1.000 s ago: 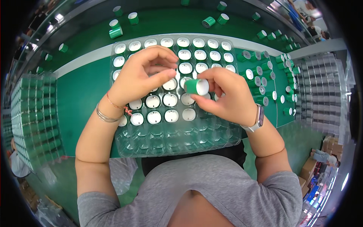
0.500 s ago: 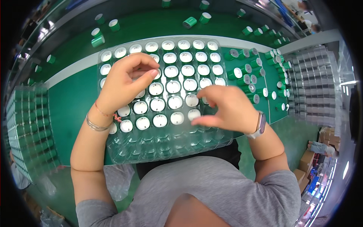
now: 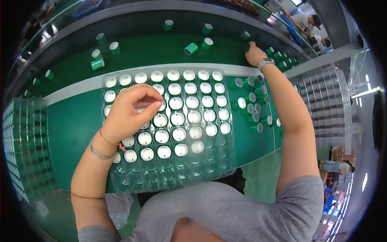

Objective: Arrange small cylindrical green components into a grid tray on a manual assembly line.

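Note:
A clear plastic tray [image 3: 173, 177] lies in front of me, many of its pockets filled with white-topped round parts [image 3: 177, 118]. Over its left side hovers my left hand [image 3: 135, 107], thumb and index finger brought together; whether anything is between them is hidden. My right arm is stretched far forward over the green belt. The right hand [image 3: 254, 54] has its index finger extended, close below a green cylinder [image 3: 245, 35] and left of several more green cylinders [image 3: 278, 55]. I see nothing held in it.
Green cylinders with grey or white ends [image 3: 252, 97] stand on the green table [image 3: 72, 133] right of the tray. Stacked filled trays [image 3: 28, 141] rise at the left, stacked clear trays [image 3: 324, 105] at the right. A pale rail [image 3: 80, 86] separates table and belt. Other people are beyond.
My right hand has left the tray's right side and reached forward to the far right over the belt. The left hand keeps its place over the tray. The whole view has shifted.

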`<state>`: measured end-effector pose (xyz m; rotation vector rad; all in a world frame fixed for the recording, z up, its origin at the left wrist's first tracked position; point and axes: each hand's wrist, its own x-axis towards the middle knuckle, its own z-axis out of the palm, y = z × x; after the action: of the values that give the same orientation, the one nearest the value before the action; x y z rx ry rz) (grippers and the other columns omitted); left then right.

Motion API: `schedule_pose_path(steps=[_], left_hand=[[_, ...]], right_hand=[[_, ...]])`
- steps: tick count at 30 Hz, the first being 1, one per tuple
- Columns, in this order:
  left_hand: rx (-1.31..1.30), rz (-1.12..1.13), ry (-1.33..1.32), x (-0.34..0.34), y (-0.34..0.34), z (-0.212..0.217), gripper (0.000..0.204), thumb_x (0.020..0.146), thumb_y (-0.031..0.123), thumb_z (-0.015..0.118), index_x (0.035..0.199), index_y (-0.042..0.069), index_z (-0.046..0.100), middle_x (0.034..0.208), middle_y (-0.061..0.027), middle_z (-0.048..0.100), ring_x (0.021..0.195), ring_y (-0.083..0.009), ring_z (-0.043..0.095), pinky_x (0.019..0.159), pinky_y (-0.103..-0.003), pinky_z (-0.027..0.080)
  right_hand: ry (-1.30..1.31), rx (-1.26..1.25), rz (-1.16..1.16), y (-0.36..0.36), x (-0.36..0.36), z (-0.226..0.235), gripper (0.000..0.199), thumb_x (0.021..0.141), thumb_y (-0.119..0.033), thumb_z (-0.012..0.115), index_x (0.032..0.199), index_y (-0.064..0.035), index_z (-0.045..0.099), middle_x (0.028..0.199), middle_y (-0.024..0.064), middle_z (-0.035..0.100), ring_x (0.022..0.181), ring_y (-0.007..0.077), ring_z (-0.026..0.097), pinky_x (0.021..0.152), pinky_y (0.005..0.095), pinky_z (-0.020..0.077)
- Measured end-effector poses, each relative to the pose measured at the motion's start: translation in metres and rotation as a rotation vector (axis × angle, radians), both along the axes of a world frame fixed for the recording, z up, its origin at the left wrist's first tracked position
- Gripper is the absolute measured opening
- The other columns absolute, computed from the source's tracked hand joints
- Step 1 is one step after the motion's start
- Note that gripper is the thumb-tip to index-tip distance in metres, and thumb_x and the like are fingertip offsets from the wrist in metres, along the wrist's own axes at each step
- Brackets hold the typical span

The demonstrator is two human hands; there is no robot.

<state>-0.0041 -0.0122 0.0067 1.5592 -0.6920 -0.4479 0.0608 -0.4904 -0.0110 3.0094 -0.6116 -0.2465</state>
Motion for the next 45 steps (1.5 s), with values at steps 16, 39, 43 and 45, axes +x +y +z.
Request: schedule_pose_path(steps=[16, 39, 43, 45], left_hand=[[0.018, 0.055, -0.022, 0.008, 0.005, -0.002, 0.012, 0.086, 0.001, 0.065, 0.097, -0.003, 0.063, 0.098, -0.0075, 0.064, 0.092, -0.0150, 0.066, 0.084, -0.027, 0.056], [-0.169, 0.030, 0.101, 0.010, 0.007, -0.002, 0.035, 0.076, -0.006, 0.074, 0.109, -0.003, 0.062, 0.115, -0.0088, 0.057, 0.102, -0.0171, 0.062, 0.086, -0.028, 0.057], [-0.130, 0.038, 0.020, 0.011, 0.007, -0.003, 0.037, 0.076, -0.006, 0.074, 0.111, -0.003, 0.062, 0.116, -0.0091, 0.056, 0.103, -0.0176, 0.062, 0.087, -0.028, 0.057], [-0.112, 0.026, -0.009, 0.011, 0.007, -0.003, 0.037, 0.076, -0.006, 0.074, 0.111, -0.003, 0.062, 0.116, -0.0095, 0.056, 0.102, -0.0178, 0.062, 0.087, -0.028, 0.058]], right_hand=[[-0.532, 0.111, 0.250, 0.038, 0.068, 0.016, 0.052, 0.090, -0.038, 0.056, 0.128, -0.0021, 0.050, 0.115, 0.0243, 0.064, 0.106, 0.0408, 0.061, 0.092, 0.0452, 0.0476], [-0.534, 1.557, 0.423, 0.269, -0.134, 0.012, 0.042, 0.089, -0.001, 0.060, 0.128, -0.0034, 0.045, 0.111, 0.0080, 0.055, 0.098, 0.0132, 0.056, 0.083, 0.0282, 0.0470], [-0.577, 1.581, 0.475, 0.270, -0.129, 0.006, 0.040, 0.084, 0.006, 0.060, 0.123, -0.0008, 0.050, 0.117, 0.0095, 0.052, 0.111, 0.0166, 0.054, 0.093, 0.0301, 0.0452], [-0.615, 1.533, 0.540, 0.270, -0.129, 0.005, 0.039, 0.084, 0.006, 0.061, 0.121, -0.0010, 0.052, 0.119, 0.0101, 0.051, 0.113, 0.0180, 0.053, 0.095, 0.0309, 0.0458]])
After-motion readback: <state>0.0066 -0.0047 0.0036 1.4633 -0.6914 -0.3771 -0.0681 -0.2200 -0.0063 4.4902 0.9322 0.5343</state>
